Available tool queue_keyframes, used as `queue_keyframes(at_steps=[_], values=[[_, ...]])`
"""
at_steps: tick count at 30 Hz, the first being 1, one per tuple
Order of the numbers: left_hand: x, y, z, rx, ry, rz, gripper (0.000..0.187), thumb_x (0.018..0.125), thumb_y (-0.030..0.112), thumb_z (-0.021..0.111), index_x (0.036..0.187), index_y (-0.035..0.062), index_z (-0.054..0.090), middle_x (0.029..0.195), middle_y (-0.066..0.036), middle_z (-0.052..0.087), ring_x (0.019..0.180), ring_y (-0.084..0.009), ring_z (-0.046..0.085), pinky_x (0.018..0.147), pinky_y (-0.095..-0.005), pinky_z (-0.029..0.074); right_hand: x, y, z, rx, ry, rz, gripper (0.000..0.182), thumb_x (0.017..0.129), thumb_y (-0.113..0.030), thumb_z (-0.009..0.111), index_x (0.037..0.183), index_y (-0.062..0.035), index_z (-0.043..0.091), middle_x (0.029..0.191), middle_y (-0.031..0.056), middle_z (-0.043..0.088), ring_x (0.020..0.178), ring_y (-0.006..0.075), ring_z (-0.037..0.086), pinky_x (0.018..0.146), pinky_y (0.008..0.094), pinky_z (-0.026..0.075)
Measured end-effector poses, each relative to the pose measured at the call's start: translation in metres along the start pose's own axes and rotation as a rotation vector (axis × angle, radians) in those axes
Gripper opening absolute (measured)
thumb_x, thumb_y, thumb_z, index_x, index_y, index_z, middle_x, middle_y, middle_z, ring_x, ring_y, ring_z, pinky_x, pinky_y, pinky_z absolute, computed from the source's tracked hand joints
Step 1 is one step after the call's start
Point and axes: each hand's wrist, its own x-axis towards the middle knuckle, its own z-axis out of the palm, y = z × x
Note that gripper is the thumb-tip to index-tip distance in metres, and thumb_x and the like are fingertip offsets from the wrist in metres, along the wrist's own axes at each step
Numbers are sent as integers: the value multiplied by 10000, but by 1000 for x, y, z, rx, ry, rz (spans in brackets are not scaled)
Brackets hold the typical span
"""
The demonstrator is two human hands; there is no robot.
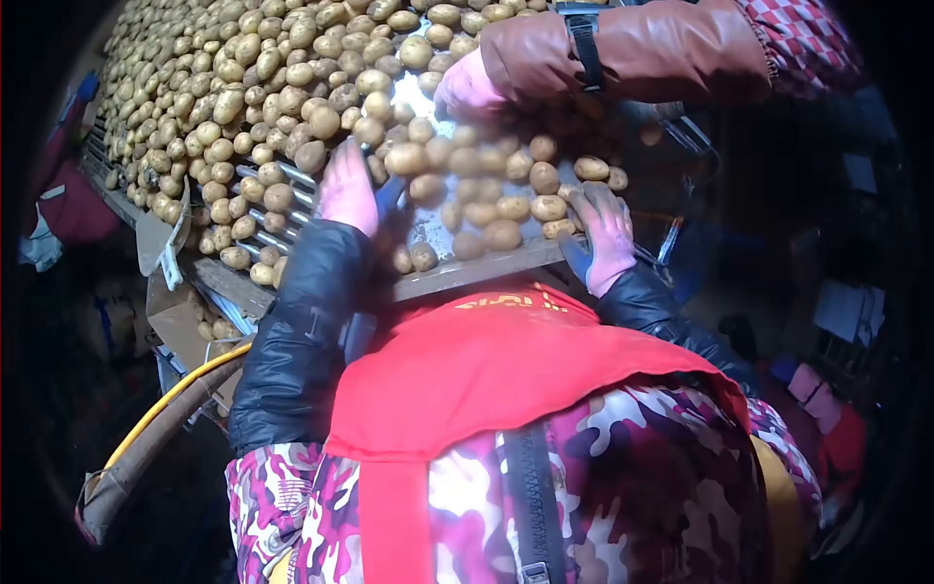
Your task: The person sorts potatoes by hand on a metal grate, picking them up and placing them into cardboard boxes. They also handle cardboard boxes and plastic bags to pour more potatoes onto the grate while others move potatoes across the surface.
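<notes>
My left hand (348, 192), in a pink glove with a dark blue part near the thumb, lies with its fingers stretched out at the edge of a heap of potatoes (248, 88). My right hand (605, 238), in a pink and blue glove with soiled fingertips, is stretched out beside the loose potatoes (547, 207) on the right. Between my hands, several potatoes are spread over a pale metal surface (433, 234); some are blurred. Neither hand appears to grip a potato.
Another person's pink-gloved hand (472, 88) reaches in from the top right, below a brown sleeve (632, 54) with a black strap. A wooden edge (477, 270) runs in front of my red apron (506, 370). Metal bars (275, 219) and a yellow hose (185, 383) are on the left.
</notes>
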Motion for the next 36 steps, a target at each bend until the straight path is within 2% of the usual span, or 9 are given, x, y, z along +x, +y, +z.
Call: queue_keyframes(at_steps=[4,8,10,12,23,29,30,33,36], values=[[3,-1,-80,-468,274,-36,529,966,249,789,1441,84,624,1415,-194,650,1327,-312,604,1122,-407,468,2,0,-1,35,9,17,626,885,-304,763,1440,-76,582,1489,212,538,1428,424,464,1188,553,355],[-1,-202,-69,327,243,-415,895,950,695,611,1627,151,396,1660,-257,364,1544,-430,334,1236,-525,336,0,-1,-1,-57,-1,-5,603,907,-307,712,1433,-45,580,1469,239,543,1386,446,494,1183,549,369],[-14,-258,-38,667,189,-359,667,985,593,616,1495,167,563,1473,-219,587,1333,-440,583,1051,-546,514,12,2,-11,43,-107,-30,586,917,-295,657,1423,-10,579,1436,279,549,1350,470,511,1176,546,382],[-18,-184,-46,489,11,-342,606,971,560,651,1434,171,606,1379,-172,634,1271,-399,594,1016,-539,498,-34,50,99,-330,-295,145,532,913,-276,601,1382,-24,604,1415,251,573,1349,446,525,1125,579,428],[79,5,-53,562,4,165,924,825,404,839,1622,191,421,1603,-243,444,1512,-400,389,1257,-488,328,23,10,17,144,29,359,764,855,-473,728,1514,-149,518,1615,188,386,1541,387,301,1205,603,310],[159,15,-153,996,-112,75,1057,722,377,922,1623,174,410,1571,-274,465,1478,-438,427,1242,-469,363,16,15,38,-13,-95,354,572,876,-297,669,1426,-164,583,1618,199,397,1467,410,392,1105,613,420],[159,17,-154,1053,-146,95,1054,691,424,930,1597,185,449,1512,-274,520,1419,-439,484,1200,-484,410,41,15,-2,164,-522,436,581,926,-298,600,1473,-127,502,1523,212,481,1410,356,476,1093,589,432],[258,-171,-87,671,45,-191,491,880,526,728,1151,117,761,1171,-247,730,1092,-406,712,925,-488,586,18,23,29,-90,-6,315,466,829,-264,715,1247,-69,653,1283,212,607,1164,418,607,957,526,530],[168,-88,-73,601,156,84,556,897,466,720,1336,127,688,1373,-231,642,1357,-404,542,1140,-607,412,27,10,3,-69,-6,222,643,894,-364,759,1400,-14,572,1538,252,454,1387,455,473,1130,534,441]])
